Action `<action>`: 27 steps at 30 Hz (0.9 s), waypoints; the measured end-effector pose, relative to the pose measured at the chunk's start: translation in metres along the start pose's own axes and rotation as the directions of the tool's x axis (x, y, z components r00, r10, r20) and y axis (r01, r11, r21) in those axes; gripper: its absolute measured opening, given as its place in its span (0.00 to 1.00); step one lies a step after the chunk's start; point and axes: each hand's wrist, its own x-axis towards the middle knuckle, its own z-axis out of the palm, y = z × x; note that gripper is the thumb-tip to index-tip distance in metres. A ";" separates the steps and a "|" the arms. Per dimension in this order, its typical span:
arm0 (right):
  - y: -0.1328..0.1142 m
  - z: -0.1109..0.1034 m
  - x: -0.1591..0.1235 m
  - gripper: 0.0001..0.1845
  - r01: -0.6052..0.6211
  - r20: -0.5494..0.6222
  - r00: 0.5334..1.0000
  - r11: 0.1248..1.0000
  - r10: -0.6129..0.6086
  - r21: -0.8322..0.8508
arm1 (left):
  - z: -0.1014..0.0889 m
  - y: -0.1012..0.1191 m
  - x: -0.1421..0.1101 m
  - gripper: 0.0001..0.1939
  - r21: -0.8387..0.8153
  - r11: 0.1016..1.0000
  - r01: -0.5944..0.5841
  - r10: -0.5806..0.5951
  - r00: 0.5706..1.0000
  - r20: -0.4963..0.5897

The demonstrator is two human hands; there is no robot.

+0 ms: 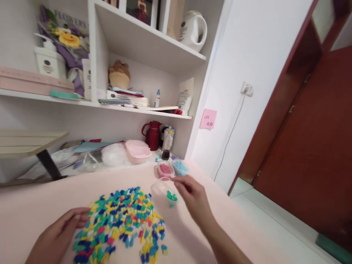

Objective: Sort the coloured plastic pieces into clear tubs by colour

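Observation:
A heap of small coloured plastic pieces (123, 222) lies on the pink table (41, 201). My left hand (59, 234) rests at the heap's left edge, fingers bent onto the pieces. My right hand (192, 198) hovers over a clear tub (164, 189) that holds a few green pieces (172, 197); its fingers are pinched together, and what they hold I cannot make out. Behind it stand a tub of red pieces (165, 169) and a tub of light blue pieces (180, 167).
At the table's back stand a pink lidded bowl (137, 150), a dark red jug (152, 135), a small bottle (167, 145) and plastic bags (110, 156). White shelves (137, 110) rise above. A folding stand (33, 143) sits left; a red-brown door (310, 146) is right.

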 end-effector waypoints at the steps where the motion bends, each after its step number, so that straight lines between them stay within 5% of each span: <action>1: 0.007 -0.007 0.012 0.10 -0.048 0.021 0.999 0.994 0.050 -0.094 | -0.003 0.008 -0.003 0.22 -0.044 0.998 0.041 -0.039 0.997 0.061; 4: 0.024 -0.017 0.041 0.12 0.007 0.299 0.947 0.924 0.117 -0.383 | -0.007 0.020 -0.007 0.24 -0.104 0.988 0.115 -0.105 0.989 0.101; 8: 0.029 -0.010 0.060 0.13 0.262 0.469 0.875 0.695 0.122 -0.669 | -0.005 0.016 -0.006 0.26 -0.122 0.983 0.136 -0.123 0.986 0.111; 12: 0.022 0.011 0.067 0.16 0.607 0.703 0.707 0.447 0.073 -0.657 | -0.003 0.010 -0.005 0.23 -0.140 0.984 0.111 -0.097 0.990 0.101; 21: 0.030 0.038 0.068 0.13 0.804 0.869 0.483 0.339 0.106 -0.488 | 0.000 0.000 0.000 0.16 -0.191 0.981 0.032 -0.023 0.999 0.047; 27: 0.040 0.044 0.061 0.14 0.816 0.872 0.463 0.306 0.161 -0.490 | 0.003 -0.003 0.000 0.18 -0.206 0.978 0.041 -0.029 0.998 0.059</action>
